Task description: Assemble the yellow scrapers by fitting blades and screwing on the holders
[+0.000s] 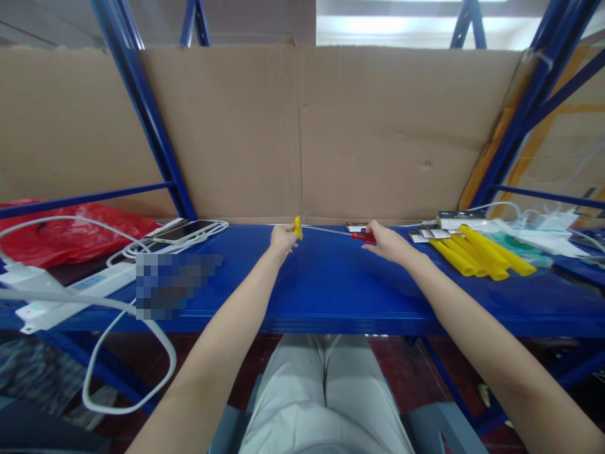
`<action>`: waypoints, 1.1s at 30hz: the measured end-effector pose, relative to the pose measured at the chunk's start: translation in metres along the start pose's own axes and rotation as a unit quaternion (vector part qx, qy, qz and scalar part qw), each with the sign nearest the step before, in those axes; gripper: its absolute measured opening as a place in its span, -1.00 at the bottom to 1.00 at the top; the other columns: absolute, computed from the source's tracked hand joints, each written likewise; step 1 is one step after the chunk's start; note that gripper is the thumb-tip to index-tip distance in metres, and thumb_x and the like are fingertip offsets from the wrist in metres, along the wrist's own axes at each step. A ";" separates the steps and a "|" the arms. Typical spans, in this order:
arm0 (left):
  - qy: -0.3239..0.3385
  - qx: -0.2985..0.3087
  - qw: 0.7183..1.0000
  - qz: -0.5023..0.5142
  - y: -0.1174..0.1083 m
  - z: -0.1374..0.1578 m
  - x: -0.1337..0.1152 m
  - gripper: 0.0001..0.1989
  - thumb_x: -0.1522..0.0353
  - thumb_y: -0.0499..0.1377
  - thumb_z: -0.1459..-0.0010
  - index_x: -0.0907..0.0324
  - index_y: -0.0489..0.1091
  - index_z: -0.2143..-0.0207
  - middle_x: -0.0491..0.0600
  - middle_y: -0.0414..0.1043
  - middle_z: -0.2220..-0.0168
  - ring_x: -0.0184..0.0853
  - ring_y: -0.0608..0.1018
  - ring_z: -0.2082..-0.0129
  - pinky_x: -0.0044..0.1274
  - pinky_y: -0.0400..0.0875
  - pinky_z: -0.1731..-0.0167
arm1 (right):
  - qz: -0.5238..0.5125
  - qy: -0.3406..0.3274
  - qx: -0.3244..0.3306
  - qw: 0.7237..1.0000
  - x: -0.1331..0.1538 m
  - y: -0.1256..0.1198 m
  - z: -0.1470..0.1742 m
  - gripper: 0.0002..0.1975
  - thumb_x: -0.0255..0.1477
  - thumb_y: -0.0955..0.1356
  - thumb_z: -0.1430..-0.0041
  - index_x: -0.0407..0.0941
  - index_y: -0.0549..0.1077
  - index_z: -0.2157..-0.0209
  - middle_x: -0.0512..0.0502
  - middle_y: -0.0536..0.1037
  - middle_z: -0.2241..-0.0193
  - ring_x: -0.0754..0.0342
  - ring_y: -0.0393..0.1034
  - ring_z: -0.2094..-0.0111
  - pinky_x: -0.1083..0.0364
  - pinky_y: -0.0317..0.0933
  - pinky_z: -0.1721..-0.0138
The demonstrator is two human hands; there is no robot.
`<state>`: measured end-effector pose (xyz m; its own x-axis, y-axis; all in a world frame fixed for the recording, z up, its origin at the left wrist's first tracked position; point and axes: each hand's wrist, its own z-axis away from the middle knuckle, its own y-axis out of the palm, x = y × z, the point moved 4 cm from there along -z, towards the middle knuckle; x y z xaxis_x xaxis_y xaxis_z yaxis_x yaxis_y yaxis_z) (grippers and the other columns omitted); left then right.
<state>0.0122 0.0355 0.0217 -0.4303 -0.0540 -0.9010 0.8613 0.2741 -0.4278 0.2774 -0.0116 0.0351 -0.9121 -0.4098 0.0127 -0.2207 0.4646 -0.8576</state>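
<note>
My left hand (282, 238) is closed around a small yellow piece (298, 227), which sticks up past the thumb; its exact kind does not show, and the fingers hide part of it. In my right hand (386, 241) is a screwdriver (363, 238) with a red handle. Its long thin metal shaft points left, level with the tabletop, and its far end reaches the yellow piece. I cannot tell whether the tip touches that piece or passes behind it. Both hands are held over the far part of the blue tabletop (326, 284).
Several yellow tubes (482, 252) lie at the right, beside small boxes (460, 217) and a green plastic bag (517, 246). A white power strip (80, 296), cables and a red plastic bag (80, 232) occupy the left. A cardboard panel (378, 132) closes off the back.
</note>
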 end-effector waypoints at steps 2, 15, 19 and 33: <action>0.000 0.002 1.000 0.002 0.000 0.000 0.000 -0.57 0.50 0.20 -0.10 0.17 0.40 -0.06 0.06 0.56 0.18 -0.45 0.55 0.52 -0.70 0.19 0.65 | 0.010 -0.015 -0.002 1.000 0.001 0.000 0.000 -0.83 -0.43 0.32 -0.10 -0.11 0.29 0.23 -0.17 0.52 0.35 -0.03 0.42 0.38 0.11 0.15 0.42; 0.007 0.007 1.000 0.009 0.001 0.006 -0.004 -0.54 0.55 0.15 -0.12 0.21 0.36 -0.10 0.08 0.56 0.18 -0.45 0.55 0.52 -0.72 0.14 0.68 | -0.013 0.024 0.014 1.000 -0.004 -0.003 0.001 -0.72 -0.28 0.31 -0.15 -0.13 0.36 0.14 -0.21 0.56 0.27 -0.07 0.46 0.28 0.08 0.20 0.33; 0.000 0.012 1.000 0.015 0.000 0.006 -0.004 -0.54 0.54 0.14 -0.13 0.23 0.35 -0.11 0.11 0.55 0.18 -0.45 0.54 0.54 -0.70 0.16 0.67 | -0.031 0.013 0.009 0.999 -0.004 -0.001 0.000 -0.72 -0.31 0.36 -0.08 -0.13 0.34 0.19 -0.17 0.55 0.35 -0.03 0.44 0.36 0.12 0.16 0.38; -0.001 -0.001 1.000 0.002 0.000 -0.001 0.000 -0.56 0.49 0.20 -0.12 0.18 0.38 -0.08 0.06 0.56 0.18 -0.45 0.55 0.54 -0.72 0.16 0.69 | -0.167 0.046 0.079 0.982 -0.002 0.015 0.001 -0.72 -0.26 0.35 -0.07 -0.14 0.29 0.25 -0.11 0.51 0.42 0.06 0.35 0.45 0.13 0.14 0.42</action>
<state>0.0116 0.0360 0.0217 -0.4258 -0.0551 -0.9031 0.8626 0.2766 -0.4236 0.2756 -0.0043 0.0217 -0.8273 -0.4420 0.3467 -0.4624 0.1855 -0.8671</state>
